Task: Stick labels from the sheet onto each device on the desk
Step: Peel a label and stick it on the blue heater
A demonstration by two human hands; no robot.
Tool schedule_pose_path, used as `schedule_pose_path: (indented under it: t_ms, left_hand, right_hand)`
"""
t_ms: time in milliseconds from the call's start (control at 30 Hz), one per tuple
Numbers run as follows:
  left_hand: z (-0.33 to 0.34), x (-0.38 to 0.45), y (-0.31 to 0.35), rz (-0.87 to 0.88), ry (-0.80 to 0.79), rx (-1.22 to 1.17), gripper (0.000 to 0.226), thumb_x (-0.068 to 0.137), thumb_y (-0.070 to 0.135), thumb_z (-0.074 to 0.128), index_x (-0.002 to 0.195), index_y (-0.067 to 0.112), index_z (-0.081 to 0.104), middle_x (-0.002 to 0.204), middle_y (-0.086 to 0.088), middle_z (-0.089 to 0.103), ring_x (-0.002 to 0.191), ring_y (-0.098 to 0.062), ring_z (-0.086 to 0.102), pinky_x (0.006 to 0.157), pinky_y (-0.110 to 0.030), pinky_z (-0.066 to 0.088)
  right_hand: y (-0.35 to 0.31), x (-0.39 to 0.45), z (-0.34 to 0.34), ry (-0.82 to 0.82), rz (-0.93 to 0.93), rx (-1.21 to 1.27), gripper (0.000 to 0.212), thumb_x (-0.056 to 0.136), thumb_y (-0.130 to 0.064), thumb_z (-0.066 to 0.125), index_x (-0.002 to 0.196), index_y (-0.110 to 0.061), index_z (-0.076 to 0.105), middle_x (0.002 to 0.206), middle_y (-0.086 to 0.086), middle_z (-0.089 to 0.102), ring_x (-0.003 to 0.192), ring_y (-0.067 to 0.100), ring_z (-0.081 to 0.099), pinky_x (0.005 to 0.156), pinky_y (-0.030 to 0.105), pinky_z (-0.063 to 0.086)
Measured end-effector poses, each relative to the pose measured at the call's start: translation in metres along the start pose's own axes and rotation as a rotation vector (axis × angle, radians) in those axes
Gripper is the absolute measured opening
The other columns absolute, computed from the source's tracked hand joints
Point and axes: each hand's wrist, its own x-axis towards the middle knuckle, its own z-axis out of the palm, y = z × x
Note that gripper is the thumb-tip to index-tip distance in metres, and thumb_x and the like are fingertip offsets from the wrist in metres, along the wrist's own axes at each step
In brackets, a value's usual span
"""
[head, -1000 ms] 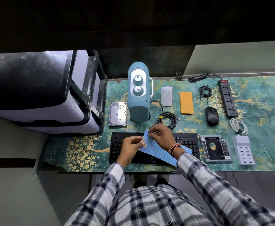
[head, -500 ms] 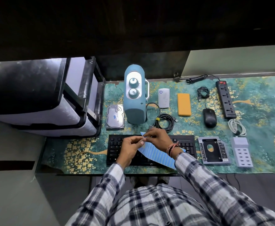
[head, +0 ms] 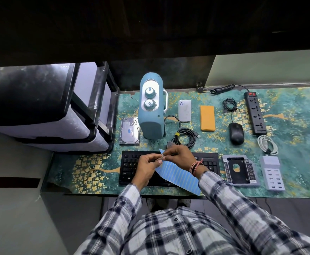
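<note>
Both hands pinch the label sheet [head: 176, 172] over the keyboard [head: 132, 168], peeling one label; next, probably press it onto the speaker [head: 151, 124] at twelve o'clock.

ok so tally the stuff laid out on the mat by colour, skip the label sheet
black: 5 (keyboard, mouse, power strip, two cable coils)
white or grey: 5 (hard drive, small white box, drive caddy, port hub, white cable)
teal: 1 (speaker)
orange: 1 (orange slab)
total: 12

Head-worn camera looks steeply down, close over the desk [head: 288, 188] and forearms.
</note>
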Motion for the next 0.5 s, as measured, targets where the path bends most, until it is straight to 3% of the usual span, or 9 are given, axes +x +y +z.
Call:
schedule_pose_path:
  t_ms: [267, 500]
  left_hand:
    - [0.0004, -0.0039, 0.0007, -0.016, 0.023, 0.008, 0.021, 0.089, -0.008, 0.069, 0.103, 0.005, 0.077, 0.094, -0.001, 0.078, 0.088, -0.004, 0.073, 0.077, -0.017, 0.055]
    - [0.0002, -0.0023, -0.0033, -0.057, 0.107, 0.006, 0.016, 0.091, -0.006, 0.067, 0.103, 0.001, 0.074, 0.096, -0.009, 0.077, 0.083, -0.014, 0.071, 0.073, -0.025, 0.057]
  right_hand:
    - [-0.0072, -0.0016, -0.0009, -0.003, -0.006, -0.032, 0.009, 0.088, -0.015, 0.072, 0.090, -0.010, 0.079, 0.081, -0.001, 0.074, 0.074, 0.007, 0.069, 0.072, 0.022, 0.057]
    - [-0.0040, -0.0050, -0.0047, 0.102, 0.082, 0.050, 0.013, 0.085, -0.013, 0.065, 0.076, -0.013, 0.073, 0.071, 0.003, 0.073, 0.070, 0.019, 0.071, 0.075, 0.041, 0.060]
